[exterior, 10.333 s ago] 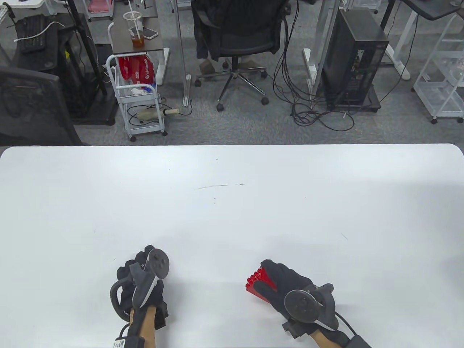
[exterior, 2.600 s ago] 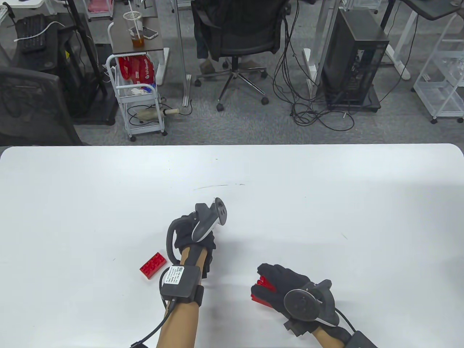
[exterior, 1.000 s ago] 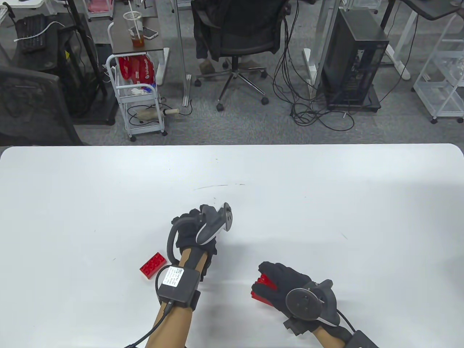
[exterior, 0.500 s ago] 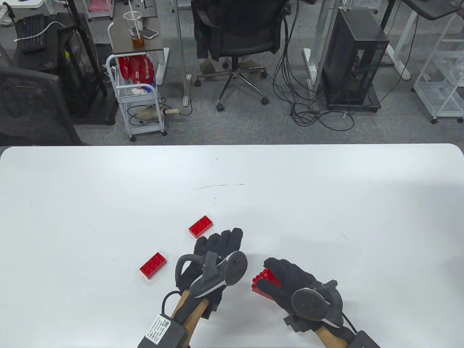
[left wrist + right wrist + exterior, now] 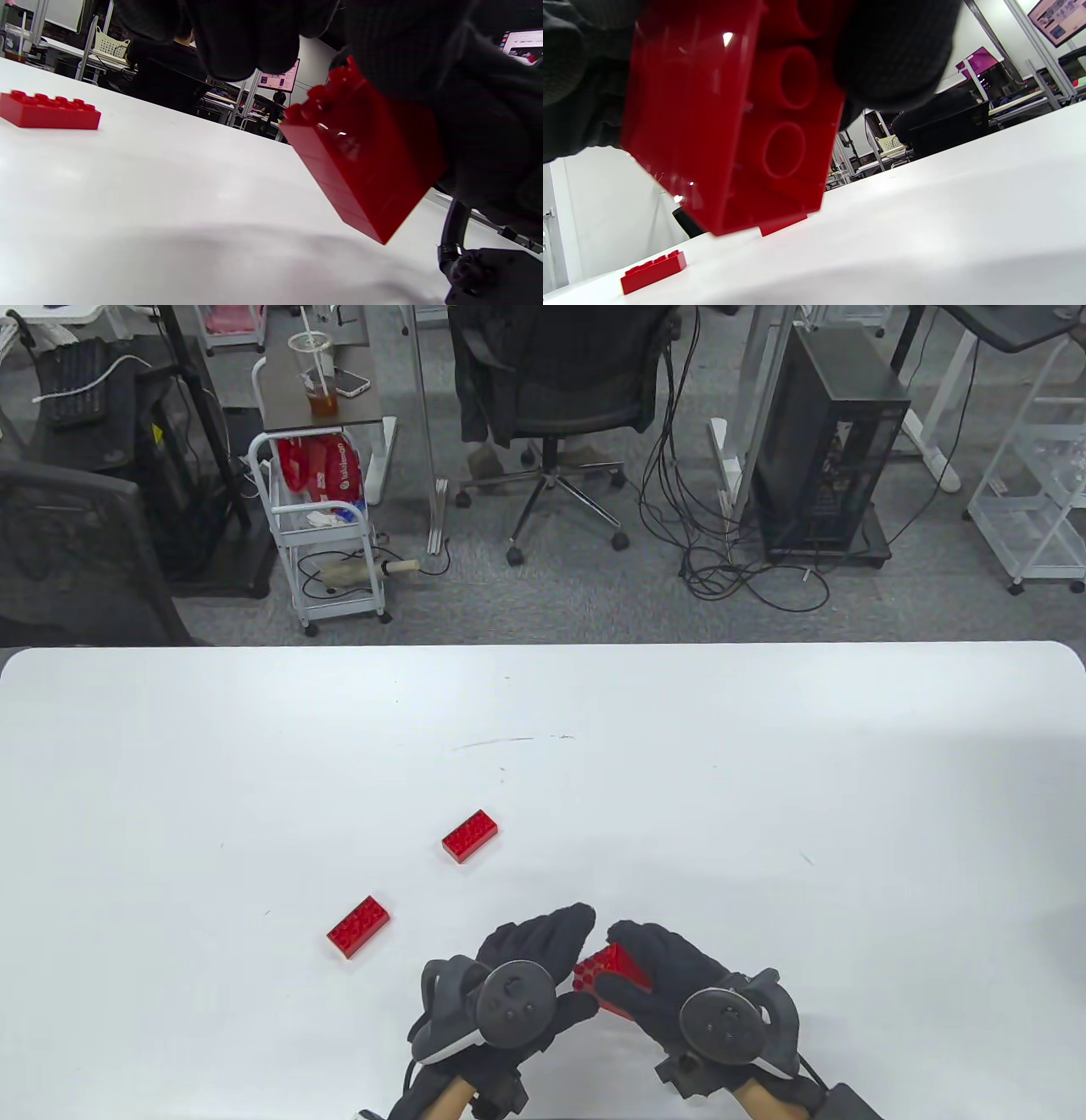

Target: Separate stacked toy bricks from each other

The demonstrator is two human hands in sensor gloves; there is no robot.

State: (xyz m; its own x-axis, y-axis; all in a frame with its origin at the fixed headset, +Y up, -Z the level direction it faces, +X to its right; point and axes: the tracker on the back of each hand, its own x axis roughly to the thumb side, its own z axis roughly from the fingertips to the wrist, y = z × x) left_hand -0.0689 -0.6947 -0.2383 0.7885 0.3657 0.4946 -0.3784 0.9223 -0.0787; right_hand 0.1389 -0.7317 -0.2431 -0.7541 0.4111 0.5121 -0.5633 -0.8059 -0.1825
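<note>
My right hand grips a stack of red toy bricks and holds it tilted just above the white table. My left hand is at the stack's studded end, with fingers above it and thumb below. Whether they press on it does not show. The left wrist view shows the stack under my left fingers. The right wrist view shows the stack's hollow underside. Two single red bricks lie loose on the table, one to the left and one farther back.
The loose bricks also show in the wrist views. The table's far edge borders an office floor with a chair, a cart and a computer tower.
My left hand let go of a second single brick behind the first, then came back and right to the stack's end. My right hand kept holding the stack.
</note>
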